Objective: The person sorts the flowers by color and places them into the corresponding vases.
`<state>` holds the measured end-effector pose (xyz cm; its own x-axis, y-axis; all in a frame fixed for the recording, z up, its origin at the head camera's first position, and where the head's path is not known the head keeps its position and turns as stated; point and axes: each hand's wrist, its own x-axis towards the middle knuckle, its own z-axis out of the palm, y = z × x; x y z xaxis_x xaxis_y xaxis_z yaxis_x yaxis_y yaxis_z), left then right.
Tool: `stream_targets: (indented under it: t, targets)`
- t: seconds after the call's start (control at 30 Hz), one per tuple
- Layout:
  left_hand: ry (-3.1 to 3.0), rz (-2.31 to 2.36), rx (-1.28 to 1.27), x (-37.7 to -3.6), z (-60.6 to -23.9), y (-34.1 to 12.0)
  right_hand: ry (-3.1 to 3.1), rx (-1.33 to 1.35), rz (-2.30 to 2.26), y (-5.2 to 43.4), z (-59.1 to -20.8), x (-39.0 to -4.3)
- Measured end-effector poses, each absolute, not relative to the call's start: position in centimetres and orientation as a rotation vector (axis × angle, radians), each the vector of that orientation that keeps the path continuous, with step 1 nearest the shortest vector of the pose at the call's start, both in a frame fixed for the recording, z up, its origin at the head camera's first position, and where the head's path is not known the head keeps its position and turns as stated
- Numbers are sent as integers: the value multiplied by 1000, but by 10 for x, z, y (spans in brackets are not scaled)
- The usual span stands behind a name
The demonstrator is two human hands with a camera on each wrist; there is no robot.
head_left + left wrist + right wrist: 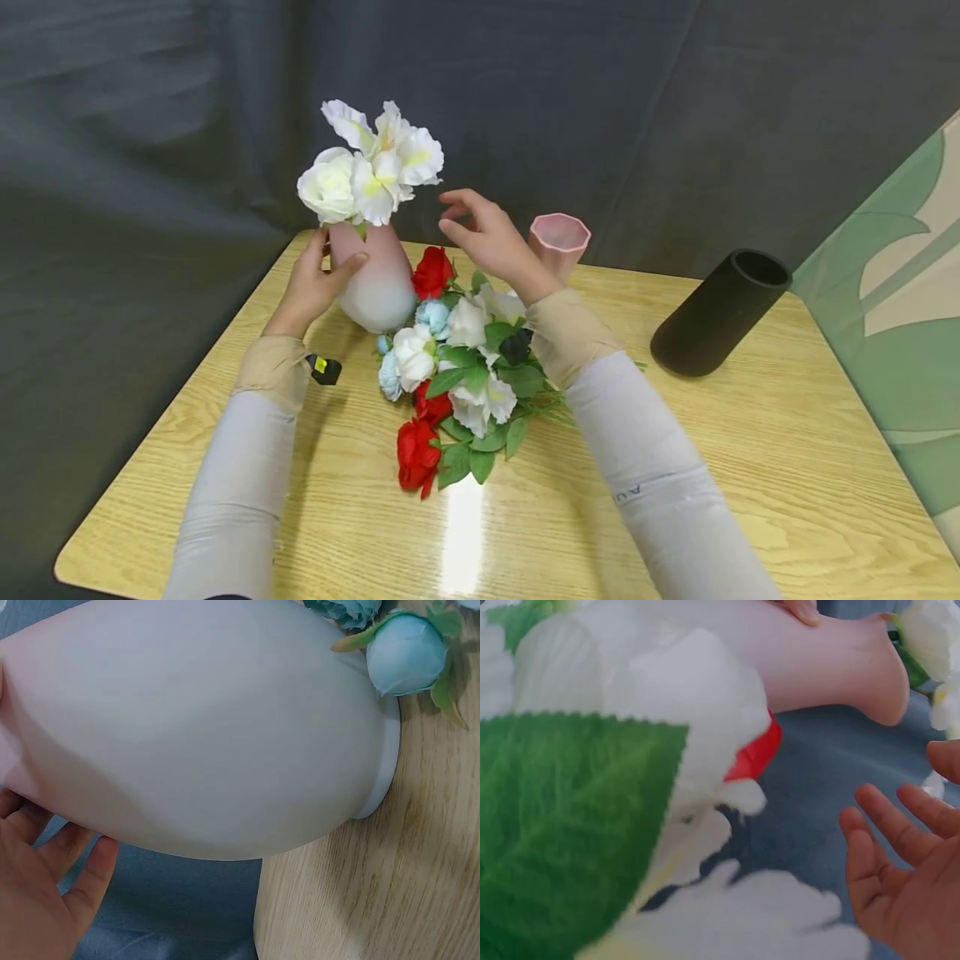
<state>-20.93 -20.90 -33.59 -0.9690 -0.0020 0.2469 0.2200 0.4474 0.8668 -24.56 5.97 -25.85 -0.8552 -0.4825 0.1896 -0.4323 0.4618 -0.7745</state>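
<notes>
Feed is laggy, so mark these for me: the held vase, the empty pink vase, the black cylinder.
held vase (375, 287), head view, its belly.
empty pink vase (560, 234), head view, its rim.
black cylinder (712, 321), head view, its side.

Head overlooks table; wrists close, share vase (375, 279).

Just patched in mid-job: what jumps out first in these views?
The white flowers standing in the pink-and-white vase at the table's far left, with the left hand gripping the vase. Right beside it, the right hand hovers open and empty above a heap of red, white and blue flowers lying on the table. A black tube leans at the right.
</notes>
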Motion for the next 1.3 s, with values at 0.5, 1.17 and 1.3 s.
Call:
stream_targets:
  t: [0.5,1.17,1.3]
  targets:
    - [-2474,-1534,-199,-215,-343,-215,2616,-971,-1541,92,-242,-220]
    - [-2453,-1523,-208,-215,-342,-218,2729,-908,-1568,170,-276,-189]
    - [-2444,-1541,-211,-215,-343,-219,2732,-786,-1527,187,-290,-182]
